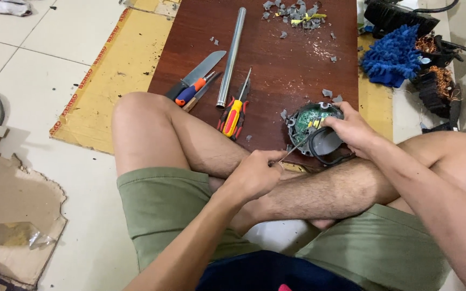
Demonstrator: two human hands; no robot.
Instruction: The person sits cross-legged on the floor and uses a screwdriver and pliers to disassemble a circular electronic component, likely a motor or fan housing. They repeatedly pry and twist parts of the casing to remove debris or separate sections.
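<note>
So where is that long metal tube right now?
In the head view, the metal tube lies on the dark wooden board, left of centre, between the knife on its left and the red-and-yellow screwdriver on its right.

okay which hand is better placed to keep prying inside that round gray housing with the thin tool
Left, probably. The left hand already grips the thin tool, whose tip reaches the round gray housing. The right hand is busy holding that housing steady on the wooden board.
</note>
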